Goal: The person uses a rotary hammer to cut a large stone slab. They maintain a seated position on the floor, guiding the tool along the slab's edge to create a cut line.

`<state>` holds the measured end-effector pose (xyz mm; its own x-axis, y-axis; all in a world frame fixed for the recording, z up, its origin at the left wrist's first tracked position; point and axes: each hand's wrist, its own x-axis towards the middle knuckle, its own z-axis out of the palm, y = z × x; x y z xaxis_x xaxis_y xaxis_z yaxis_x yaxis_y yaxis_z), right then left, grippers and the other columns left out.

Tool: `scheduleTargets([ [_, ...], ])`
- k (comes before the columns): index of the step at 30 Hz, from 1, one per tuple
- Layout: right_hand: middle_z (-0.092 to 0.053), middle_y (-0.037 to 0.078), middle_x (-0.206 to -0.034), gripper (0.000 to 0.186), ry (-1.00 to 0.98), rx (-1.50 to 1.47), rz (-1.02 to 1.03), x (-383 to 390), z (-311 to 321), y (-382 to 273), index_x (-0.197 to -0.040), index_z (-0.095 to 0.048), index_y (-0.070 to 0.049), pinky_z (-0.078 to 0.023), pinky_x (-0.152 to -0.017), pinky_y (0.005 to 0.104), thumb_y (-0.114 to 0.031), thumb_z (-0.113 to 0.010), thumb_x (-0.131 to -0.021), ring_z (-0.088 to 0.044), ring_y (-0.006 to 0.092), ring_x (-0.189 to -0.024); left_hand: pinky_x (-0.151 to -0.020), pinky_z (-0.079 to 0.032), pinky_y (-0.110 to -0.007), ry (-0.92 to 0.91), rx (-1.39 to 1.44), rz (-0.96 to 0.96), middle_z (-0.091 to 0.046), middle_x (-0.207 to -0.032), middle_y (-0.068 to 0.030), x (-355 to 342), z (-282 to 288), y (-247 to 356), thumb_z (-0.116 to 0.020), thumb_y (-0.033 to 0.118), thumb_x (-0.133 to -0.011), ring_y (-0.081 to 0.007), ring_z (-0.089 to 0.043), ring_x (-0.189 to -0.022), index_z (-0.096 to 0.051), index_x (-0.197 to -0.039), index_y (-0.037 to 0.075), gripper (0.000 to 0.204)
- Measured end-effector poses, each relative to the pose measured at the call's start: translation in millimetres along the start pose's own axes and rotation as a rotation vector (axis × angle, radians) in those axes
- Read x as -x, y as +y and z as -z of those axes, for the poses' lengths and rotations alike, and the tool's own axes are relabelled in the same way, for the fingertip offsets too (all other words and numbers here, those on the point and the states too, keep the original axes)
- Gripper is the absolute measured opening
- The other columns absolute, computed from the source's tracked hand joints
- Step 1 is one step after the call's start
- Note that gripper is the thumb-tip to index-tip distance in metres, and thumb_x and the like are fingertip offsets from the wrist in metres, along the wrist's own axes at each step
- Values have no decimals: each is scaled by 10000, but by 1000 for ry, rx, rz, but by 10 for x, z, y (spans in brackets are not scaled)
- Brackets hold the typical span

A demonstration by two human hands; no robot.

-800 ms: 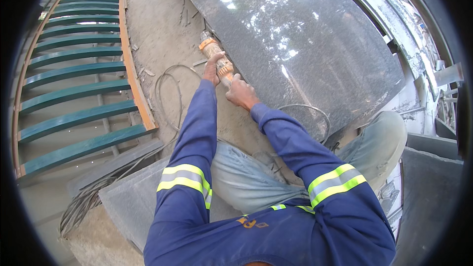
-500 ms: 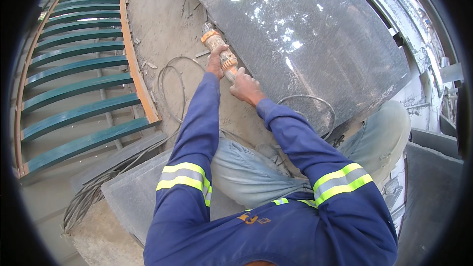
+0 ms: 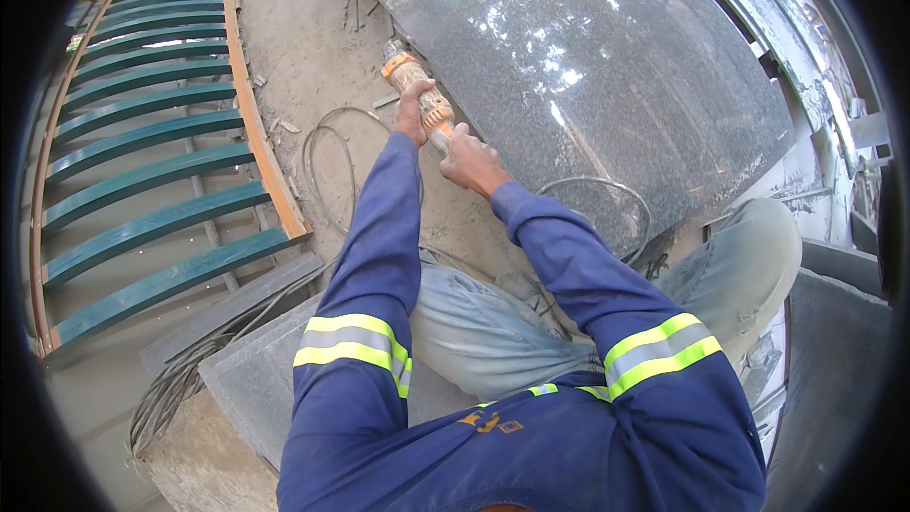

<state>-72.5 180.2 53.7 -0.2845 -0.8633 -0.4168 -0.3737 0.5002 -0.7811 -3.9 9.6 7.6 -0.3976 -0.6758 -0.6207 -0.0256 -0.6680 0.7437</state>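
Both my hands hold a dusty orange-and-grey power grinder [image 3: 436, 112], its head pointing away from me at the left edge of a dark polished stone slab [image 3: 607, 85]. My left hand [image 3: 410, 114] is wrapped round the middle of the body. Closed on the rear handle, my right hand [image 3: 474, 163] sits nearer to me, close to the slab's edge. The grinder's working tip is too small and dusty to make out. A grey cable [image 3: 616, 188] loops over the slab's near edge beside my right forearm.
A frame of green slats [image 3: 156, 154] with orange side rails stands at the left. Coiled cables [image 3: 171, 389] lie at lower left by another grey slab [image 3: 251, 351]. A cable loop [image 3: 308, 156] and debris lie on the dusty ground [image 3: 294, 28]. Metal framing is at far right.
The grinder and both hands have shifted very slightly up and left in the picture. My right knee has moved a little to the right. The grip is the same.
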Motion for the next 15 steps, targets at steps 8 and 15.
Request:
scheduleTargets([
  [8, -664, 370, -1053, 373, 30, 2, 19, -119, -61, -19, -1104, -458, 70, -531, -900, 524, -115, -570, -800, -678, 486, -1027, -585, -595, -386, -43, 31, 10, -602, -767, -87, -90, 24, 72, -715, 243, -814, -221, -645, -605, -530, -1028, 40, 348],
  [15, -673, 358, -1044, 385, 29, 27, 2, 50, -37, 9, -1107, -455, 65, -537, -899, 520, -129, -595, -805, -686, 479, -1013, -572, -590, -385, -42, 39, -5, -598, -773, -102, 108, -38, 5, -710, 235, -811, -227, -645, -601, -504, -1036, 26, 370],
])
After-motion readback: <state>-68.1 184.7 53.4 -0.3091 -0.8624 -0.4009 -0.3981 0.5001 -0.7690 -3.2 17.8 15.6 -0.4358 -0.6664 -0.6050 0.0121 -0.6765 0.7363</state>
